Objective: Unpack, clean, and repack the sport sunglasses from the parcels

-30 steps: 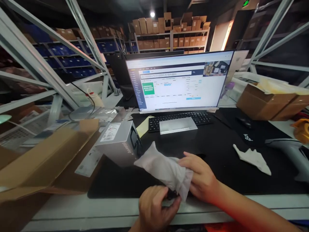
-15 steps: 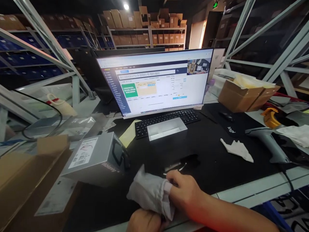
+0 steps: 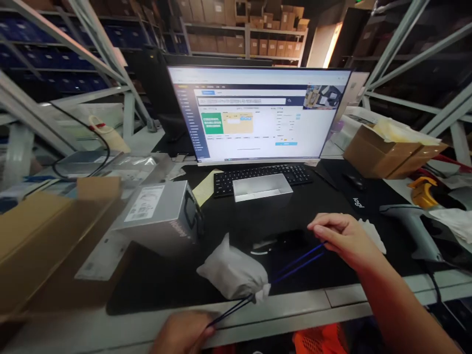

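A grey drawstring pouch (image 3: 234, 270) lies on the black desk mat, its neck gathered tight. My left hand (image 3: 184, 330), somewhat blurred at the bottom edge, is closed on the dark drawstring loop (image 3: 233, 309) coming from the pouch's near side. My right hand (image 3: 341, 238) pinches the blue drawstring loop (image 3: 299, 263) on the other side and holds it stretched. What the pouch contains is hidden. Behind it, a small dark glossy item (image 3: 291, 240) rests on the mat. A grey printed box (image 3: 158, 216) stands to the left.
An open white tray (image 3: 262, 189) sits against the keyboard (image 3: 254, 174) below the monitor (image 3: 258, 118). To the right are a barcode scanner (image 3: 413, 226), a mouse (image 3: 354, 182) and a crumpled white piece (image 3: 372, 235). An open cardboard box (image 3: 40, 236) occupies the left.
Both hands have moved off the pouch's mouth and apart, pulling the drawstrings outward. The pouch neck is now cinched, and the pouch rests on the mat. The view has shifted slightly.
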`<state>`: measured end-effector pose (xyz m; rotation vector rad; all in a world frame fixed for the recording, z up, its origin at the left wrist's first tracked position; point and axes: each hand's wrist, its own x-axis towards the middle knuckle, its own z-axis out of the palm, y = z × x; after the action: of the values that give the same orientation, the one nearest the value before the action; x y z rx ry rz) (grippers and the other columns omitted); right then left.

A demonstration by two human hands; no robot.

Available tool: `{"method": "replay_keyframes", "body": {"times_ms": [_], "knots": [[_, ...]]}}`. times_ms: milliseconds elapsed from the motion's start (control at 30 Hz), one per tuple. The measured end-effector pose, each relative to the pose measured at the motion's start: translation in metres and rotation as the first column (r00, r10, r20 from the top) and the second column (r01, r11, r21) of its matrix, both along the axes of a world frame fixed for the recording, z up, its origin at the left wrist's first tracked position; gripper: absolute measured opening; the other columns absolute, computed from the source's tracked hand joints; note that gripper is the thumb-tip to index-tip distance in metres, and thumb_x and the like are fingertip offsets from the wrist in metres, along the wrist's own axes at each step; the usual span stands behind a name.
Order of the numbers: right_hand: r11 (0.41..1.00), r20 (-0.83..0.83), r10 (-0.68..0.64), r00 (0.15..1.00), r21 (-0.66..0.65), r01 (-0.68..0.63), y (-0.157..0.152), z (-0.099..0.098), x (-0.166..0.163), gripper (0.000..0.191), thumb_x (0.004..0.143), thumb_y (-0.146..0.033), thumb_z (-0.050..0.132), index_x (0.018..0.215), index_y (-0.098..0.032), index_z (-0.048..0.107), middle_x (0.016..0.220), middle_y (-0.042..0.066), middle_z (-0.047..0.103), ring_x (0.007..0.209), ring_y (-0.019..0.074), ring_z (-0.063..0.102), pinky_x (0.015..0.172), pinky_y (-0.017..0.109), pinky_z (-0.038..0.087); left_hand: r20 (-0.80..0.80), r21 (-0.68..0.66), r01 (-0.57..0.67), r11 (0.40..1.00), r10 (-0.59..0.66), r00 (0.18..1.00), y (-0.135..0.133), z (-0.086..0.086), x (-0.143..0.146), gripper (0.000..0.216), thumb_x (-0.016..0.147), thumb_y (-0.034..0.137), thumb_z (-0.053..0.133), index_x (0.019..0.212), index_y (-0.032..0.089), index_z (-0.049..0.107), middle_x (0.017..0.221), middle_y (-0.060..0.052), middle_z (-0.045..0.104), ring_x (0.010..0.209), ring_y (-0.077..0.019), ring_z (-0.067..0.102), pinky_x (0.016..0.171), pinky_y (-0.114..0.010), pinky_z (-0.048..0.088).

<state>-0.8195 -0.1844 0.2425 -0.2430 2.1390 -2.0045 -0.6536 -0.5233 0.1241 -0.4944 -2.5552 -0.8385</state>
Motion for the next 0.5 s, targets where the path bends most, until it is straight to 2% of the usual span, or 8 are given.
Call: {"method": "replay_keyframes", "body": {"times_ms": [67,133,200,267,333,400,467,500], "knots": [[0.992,0.102,-0.033,0.994,-0.121,0.045,0.009,-0.003,-0.003,0.024,0.071,-0.039,0.086,0.081,-0.018,0.079,0.066,0.002,0.059,0.045,0.0042,0.035,0.034,0.015,0.022,-0.065,-0.071,-0.073,0.995,0.068,0.996,0.006,0.004,-0.006,0.045,0.102,0.036,0.036,0.073,0.024,0.068,0.075,-0.004,0.069,0.069,-0.0169,0.066,0.065,-0.023,0.055],[0.96,0.118,-0.042,0.992,-0.27,0.073,0.019,-0.007,-0.003,0.023,0.07,-0.037,0.085,0.084,-0.02,0.079,0.073,0.003,0.064,0.046,0.0042,0.038,0.034,0.015,0.028,-0.16,-0.129,-0.184,0.975,0.163,0.974,0.011,0.009,-0.017,0.035,0.099,0.032,0.045,0.077,0.025,0.072,0.108,-0.009,0.07,0.1,-0.0234,0.067,0.085,-0.033,0.057],[0.923,0.074,-0.059,0.996,-0.376,0.083,0.03,-0.009,-0.004,0.02,0.074,-0.038,0.081,0.088,-0.024,0.079,0.084,0.005,0.07,0.055,0.0086,0.052,0.04,0.017,0.043,-0.193,-0.132,-0.247,0.96,0.22,0.956,0.015,0.013,-0.029,0.029,0.095,0.027,0.052,0.075,0.024,0.073,0.139,-0.01,0.057,0.13,-0.0317,0.052,0.103,-0.049,0.05],[0.903,0.011,-0.104,0.995,-0.418,0.099,0.043,-0.01,-0.009,0.016,0.082,-0.037,0.072,0.093,-0.027,0.078,0.094,0.006,0.073,0.072,0.0149,0.065,0.054,0.023,0.056,-0.107,-0.08,-0.19,0.979,0.181,0.978,0.021,0.016,-0.039,0.032,0.096,0.023,0.051,0.071,0.021,0.071,0.156,-0.009,0.04,0.142,-0.0351,0.04,0.109,-0.054,0.045],[0.902,-0.071,-0.139,0.988,-0.42,0.097,0.052,-0.01,-0.014,0.018,0.089,-0.036,0.063,0.099,-0.028,0.076,0.101,0.006,0.073,0.087,0.0182,0.07,0.071,0.028,0.062,0.022,0.026,-0.081,0.996,0.08,0.997,0.03,0.019,-0.048,0.036,0.098,0.023,0.046,0.073,0.019,0.071,0.163,-0.008,0.028,0.144,-0.0325,0.039,0.107,-0.046,0.049],[0.918,-0.214,-0.16,0.964,-0.392,0.065,0.052,-0.009,-0.017,0.021,0.091,-0.035,0.061,0.106,-0.027,0.073,0.108,0.006,0.072,0.101,0.0196,0.07,0.088,0.031,0.061,0.051,0.127,-0.035,0.991,0.029,0.998,0.04,0.024,-0.055,0.035,0.1,0.022,0.043,0.082,0.02,0.073,0.162,-0.009,0.029,0.14,-0.0284,0.045,0.105,-0.038,0.051],[0.966,-0.412,-0.1,0.905,-0.259,-0.011,0.04,-0.007,-0.012,0.033,0.088,-0.034,0.067,0.12,-0.027,0.066,0.12,0.008,0.068,0.116,0.0229,0.066,0.103,0.036,0.055,0.018,0.17,-0.075,0.983,0.073,0.997,0.051,0.032,-0.062,0.031,0.1,0.021,0.045,0.091,0.021,0.074,0.153,-0.01,0.039,0.133,-0.0252,0.051,0.104,-0.035,0.051],[0.991,-0.508,-0.025,0.861,-0.129,-0.047,0.029,-0.006,-0.005,0.046,0.085,-0.033,0.072,0.129,-0.026,0.06,0.128,0.01,0.064,0.123,0.0257,0.062,0.108,0.04,0.051,-0.005,0.166,-0.1,0.981,0.103,0.995,0.058,0.037,-0.066,0.029,0.1,0.021,0.046,0.094,0.022,0.074,0.148,-0.011,0.044,0.13,-0.0243,0.053,0.104,-0.036,0.051]]}}
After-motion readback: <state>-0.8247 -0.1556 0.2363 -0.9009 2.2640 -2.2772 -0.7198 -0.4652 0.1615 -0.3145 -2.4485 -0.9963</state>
